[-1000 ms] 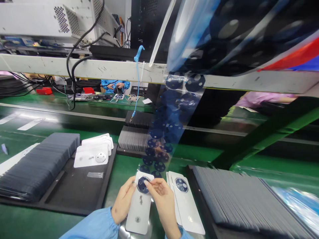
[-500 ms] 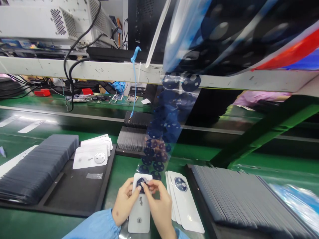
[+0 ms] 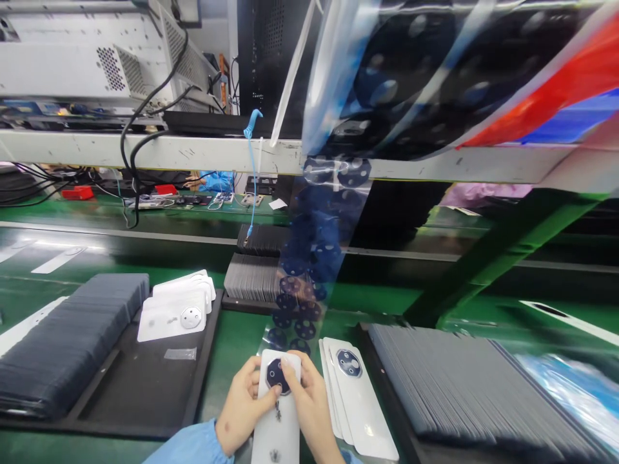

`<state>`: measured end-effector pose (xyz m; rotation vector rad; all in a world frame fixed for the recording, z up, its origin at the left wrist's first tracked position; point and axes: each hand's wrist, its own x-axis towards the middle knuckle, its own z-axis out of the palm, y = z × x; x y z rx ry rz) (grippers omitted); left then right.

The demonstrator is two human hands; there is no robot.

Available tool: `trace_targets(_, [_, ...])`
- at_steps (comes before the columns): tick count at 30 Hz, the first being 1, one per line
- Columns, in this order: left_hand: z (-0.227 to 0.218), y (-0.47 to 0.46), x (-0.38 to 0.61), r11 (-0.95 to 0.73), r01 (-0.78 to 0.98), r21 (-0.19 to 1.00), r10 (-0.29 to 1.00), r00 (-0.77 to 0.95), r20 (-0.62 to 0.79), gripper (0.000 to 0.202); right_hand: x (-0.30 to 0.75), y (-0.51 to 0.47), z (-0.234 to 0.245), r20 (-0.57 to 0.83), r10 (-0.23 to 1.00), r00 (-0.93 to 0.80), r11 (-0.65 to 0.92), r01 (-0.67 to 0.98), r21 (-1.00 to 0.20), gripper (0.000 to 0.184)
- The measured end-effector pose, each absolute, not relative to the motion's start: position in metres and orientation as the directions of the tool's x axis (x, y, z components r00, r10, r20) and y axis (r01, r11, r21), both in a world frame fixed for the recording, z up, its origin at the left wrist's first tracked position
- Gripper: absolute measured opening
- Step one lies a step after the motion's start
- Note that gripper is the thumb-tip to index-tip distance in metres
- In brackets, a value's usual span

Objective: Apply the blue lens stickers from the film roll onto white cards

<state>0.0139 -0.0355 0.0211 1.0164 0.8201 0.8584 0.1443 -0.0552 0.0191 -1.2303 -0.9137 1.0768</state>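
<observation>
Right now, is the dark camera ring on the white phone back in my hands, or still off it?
On it: the dark ring sits on the white back cover, with the left hand and right hand pressing its edges.

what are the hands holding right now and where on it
Both hands, left hand and right hand, hold a white phone back cover at its upper end, fingers around the dark camera ring.

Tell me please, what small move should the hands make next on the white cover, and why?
Probably press the dark round piece flat. Both thumbs of the left hand and right hand rest at its edges on the white cover, so it seems placed but not yet rubbed down.
</observation>
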Motion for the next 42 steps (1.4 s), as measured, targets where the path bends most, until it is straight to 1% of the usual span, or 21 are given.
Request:
trace_targets(4, [0.021,-0.035,0.015,0.346,-0.281,0.896,0.88,0.429,-0.205,0.05,0.157,-0.052,0.022,-0.078,0.993,0.088,-0.056,-0.23,-0.972,0.041])
trace_targets(6, [0.021,-0.035,0.015,0.348,-0.319,0.882,0.888,0.415,-0.2,0.048,0.158,-0.053,0.022,-0.101,0.995,0.009,-0.095,-0.266,-0.959,0.05])
trace_targets(8, [0.021,-0.035,0.015,0.325,-0.341,0.882,0.906,0.378,-0.189,0.045,0.152,-0.054,0.019,-0.106,0.994,-0.013,-0.105,-0.303,-0.947,0.065])
trace_targets(10, [0.018,-0.033,0.014,0.306,-0.34,0.889,0.926,0.324,-0.195,0.043,0.143,-0.055,0.012,-0.087,0.996,0.013,-0.078,-0.323,-0.943,0.072])
trace_targets(13, [0.01,-0.03,0.011,0.294,-0.323,0.899,0.946,0.23,-0.227,0.045,0.133,-0.055,0.0,-0.056,0.997,0.051,-0.037,-0.322,-0.946,0.07])
trace_targets(16, [0.001,-0.027,0.009,0.295,-0.327,0.898,0.951,0.192,-0.243,0.044,0.128,-0.053,-0.007,-0.051,0.997,0.063,-0.03,-0.286,-0.958,0.068])
trace_targets(20, [-0.006,-0.024,0.009,0.298,-0.383,0.874,0.951,0.199,-0.237,0.043,0.125,-0.053,-0.009,-0.025,0.994,0.11,0.002,-0.237,-0.971,0.066])
trace_targets(23, [-0.008,-0.022,0.009,0.296,-0.405,0.865,0.952,0.2,-0.232,0.043,0.121,-0.054,-0.01,0.025,0.991,0.133,0.05,-0.186,-0.981,0.062])
trace_targets(27, [-0.014,-0.019,0.01,0.324,-0.429,0.843,0.945,0.198,-0.262,0.048,0.121,-0.053,-0.013,0.098,0.986,0.135,0.11,-0.088,-0.99,0.059])
trace_targets(31, [-0.019,-0.016,0.01,0.319,-0.475,0.82,0.945,0.22,-0.24,0.049,0.123,-0.053,-0.014,0.119,0.985,0.128,0.126,-0.048,-0.991,0.06])
trace_targets(33, [-0.018,-0.017,0.009,0.313,-0.459,0.831,0.947,0.211,-0.24,0.048,0.121,-0.054,-0.012,0.101,0.986,0.134,0.11,-0.059,-0.992,0.062])
trace_targets(35, [-0.012,-0.018,0.009,0.307,-0.428,0.85,0.948,0.21,-0.237,0.047,0.12,-0.054,-0.008,0.055,0.989,0.134,0.068,-0.09,-0.994,0.064])
trace_targets(38, [0.007,-0.021,0.007,0.279,-0.359,0.891,0.942,0.285,-0.18,0.041,0.124,-0.053,0.005,-0.022,0.991,0.131,0.002,-0.185,-0.983,0.069])
trace_targets(40, [0.024,-0.021,0.001,0.203,-0.263,0.943,0.934,0.341,-0.106,0.035,0.138,-0.051,0.019,-0.07,0.984,0.165,-0.025,-0.259,-0.966,0.07])
trace_targets(41, [0.031,-0.019,-0.005,0.133,-0.194,0.972,0.94,0.334,-0.062,0.033,0.149,-0.051,0.026,-0.101,0.977,0.19,-0.044,-0.282,-0.958,0.071])
trace_targets(42, [0.037,-0.015,-0.014,0.046,-0.107,0.993,0.956,0.292,-0.013,0.033,0.162,-0.05,0.034,-0.139,0.967,0.215,-0.075,-0.284,-0.956,0.072])
